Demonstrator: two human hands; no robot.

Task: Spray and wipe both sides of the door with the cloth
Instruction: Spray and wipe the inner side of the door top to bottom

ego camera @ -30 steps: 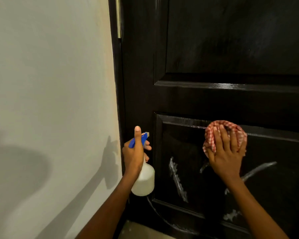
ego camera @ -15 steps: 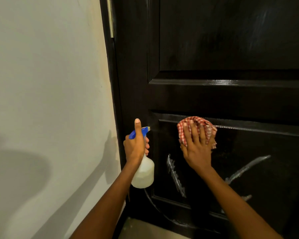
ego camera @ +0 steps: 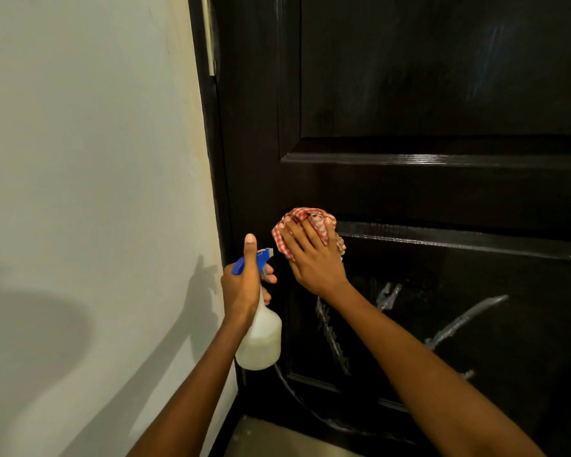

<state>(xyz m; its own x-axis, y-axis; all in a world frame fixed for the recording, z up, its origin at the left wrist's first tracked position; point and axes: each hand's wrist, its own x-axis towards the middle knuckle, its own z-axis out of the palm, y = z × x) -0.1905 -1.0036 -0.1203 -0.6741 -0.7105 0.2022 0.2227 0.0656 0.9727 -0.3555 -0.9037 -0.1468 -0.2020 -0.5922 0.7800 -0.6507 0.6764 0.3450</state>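
The right hand (ego camera: pixel 314 258) lies flat on the red checked cloth (ego camera: pixel 307 222), its fingers (ego camera: pixel 299 230) spread out straight, pushing the cloth against the dark door (ego camera: pixel 442 77) at the top left corner of the lower panel; the left hand (ego camera: pixel 243 285) holds the white spray bottle (ego camera: pixel 261 341) just beside it, fingers curled round the neck, thumb up along the blue sprayer top (ego camera: pixel 264 255); wet streaks (ego camera: pixel 465 321) shine on the panel below; a pale wall (ego camera: pixel 80 159) stands on the left.

wall (ego camera: pixel 80 159): pale, left of frame, shadows on it | floor (ego camera: pixel 277 440): bare strip at bottom
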